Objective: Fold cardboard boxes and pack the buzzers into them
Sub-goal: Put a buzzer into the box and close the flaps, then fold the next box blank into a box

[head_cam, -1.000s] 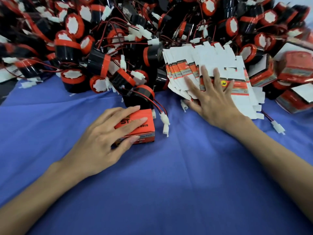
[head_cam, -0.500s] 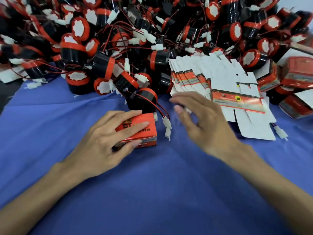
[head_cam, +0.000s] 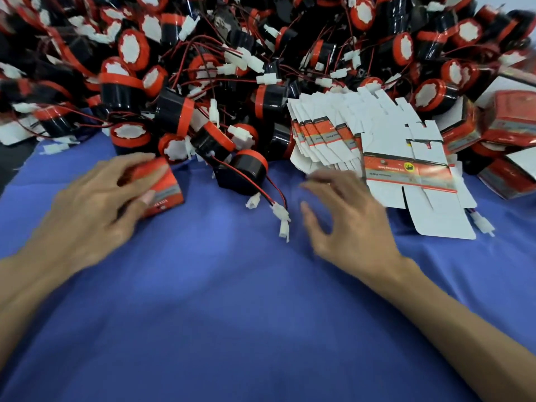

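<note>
My left hand point(head_cam: 87, 210) grips a folded orange box point(head_cam: 162, 187) on the blue cloth, fingers over its top and thumb on its front face. A black buzzer with a red rim point(head_cam: 246, 172) lies just right of the box, its red and black wire ending in white plugs point(head_cam: 281, 216). My right hand point(head_cam: 348, 221) hovers over the cloth right of those plugs, fingers spread and loosely bent, holding nothing. A fanned stack of flat white and orange box blanks point(head_cam: 377, 158) lies beyond and to the right of that hand.
A big heap of black and red buzzers point(head_cam: 203, 82) with tangled wires fills the far side. Several folded orange boxes point(head_cam: 510, 126) are piled at the far right. The blue cloth point(head_cam: 246, 329) stretches toward me.
My right hand came off the stack of blanks and drew back toward me, sliding one blank out. My left hand shifted the orange box to the left and tilted it.
</note>
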